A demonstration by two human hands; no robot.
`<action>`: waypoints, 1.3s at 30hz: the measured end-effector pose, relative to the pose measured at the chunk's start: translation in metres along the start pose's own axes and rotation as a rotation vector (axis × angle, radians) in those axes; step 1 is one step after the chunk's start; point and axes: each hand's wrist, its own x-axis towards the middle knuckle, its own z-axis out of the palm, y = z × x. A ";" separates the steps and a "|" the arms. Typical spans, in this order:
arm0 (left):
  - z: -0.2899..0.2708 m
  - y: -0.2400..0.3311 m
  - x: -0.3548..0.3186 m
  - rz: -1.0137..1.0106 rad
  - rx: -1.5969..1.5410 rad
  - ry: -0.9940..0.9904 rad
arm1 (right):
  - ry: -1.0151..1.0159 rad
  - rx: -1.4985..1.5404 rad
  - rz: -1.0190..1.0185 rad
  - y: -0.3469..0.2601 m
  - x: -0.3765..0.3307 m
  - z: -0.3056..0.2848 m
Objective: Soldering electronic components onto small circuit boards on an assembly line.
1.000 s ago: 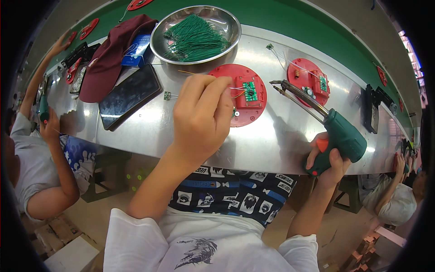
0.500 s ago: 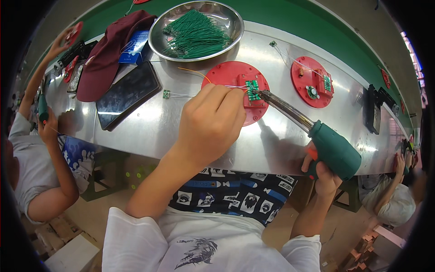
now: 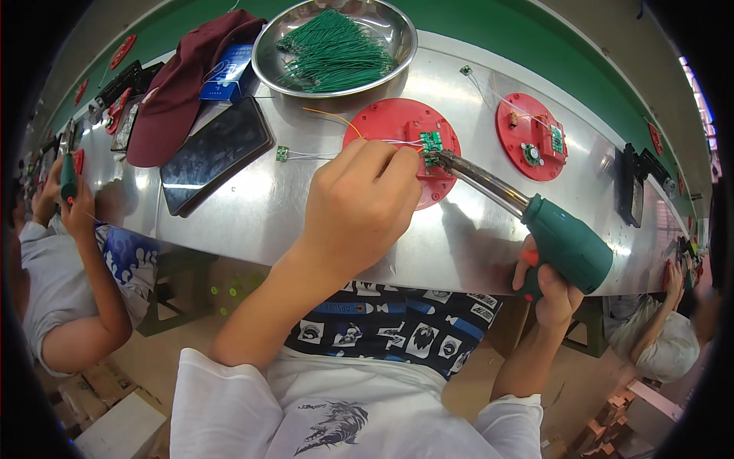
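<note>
My left hand [image 3: 355,206] is closed in a pinch beside a small green circuit board [image 3: 431,142] on a red round plastic housing [image 3: 397,115]. An orange wire [image 3: 330,112] runs into its fingers, and a bit of orange shows by the fingertips at the board. White wires link the board to a tiny green board [image 3: 282,154] on the left. In my right hand [image 3: 552,294] is a green soldering gun [image 3: 567,241], fingers wrapped round its handle near the red trigger. The gun's metal tip meets the lower edge of the circuit board; the exact contact spot is too small to make out.
Behind the housing, a steel bowl [image 3: 409,57] holds many green wires [image 3: 336,53]. A black tablet-like device [image 3: 218,157], maroon cap [image 3: 172,96] and blue box [image 3: 228,73] lie left. Another wired red housing [image 3: 514,115] lies right. Co-workers sit on both sides along the metal table [image 3: 321,218].
The housing and my hands sit slightly farther right in view, with the gun tip still at the board. The co-worker on the left has lowered the raised arm that held a red part.
</note>
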 end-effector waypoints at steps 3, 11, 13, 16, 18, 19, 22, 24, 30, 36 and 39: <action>0.001 0.000 -0.001 0.000 0.003 0.000 | 0.002 0.085 0.041 -0.001 0.006 0.000; 0.000 0.000 -0.001 0.000 0.000 -0.027 | 0.079 0.216 -0.017 0.005 0.006 -0.009; 0.001 0.000 0.000 0.017 -0.003 0.007 | 0.105 0.238 -0.024 0.006 0.005 -0.013; 0.001 -0.001 -0.001 0.016 0.001 0.012 | 0.202 0.183 -0.043 0.006 0.010 -0.002; 0.001 -0.001 -0.002 0.014 -0.004 0.010 | 0.213 0.185 -0.038 0.005 0.009 -0.001; 0.001 -0.002 -0.002 0.009 -0.007 0.009 | 0.221 0.188 -0.031 0.005 0.009 -0.001; 0.001 0.000 -0.001 0.013 -0.008 0.012 | 0.219 0.193 -0.040 0.006 0.008 -0.004; 0.001 0.000 -0.001 0.017 -0.010 0.014 | 0.227 0.185 -0.040 0.005 0.008 -0.003; 0.000 -0.001 -0.001 0.019 0.002 0.014 | 0.231 0.179 -0.045 0.007 0.008 -0.002; 0.001 0.000 -0.001 0.019 0.004 0.011 | 0.214 0.184 -0.050 0.005 0.009 -0.003; 0.000 0.001 -0.001 0.009 0.007 0.005 | 0.222 0.186 -0.049 0.006 0.008 -0.004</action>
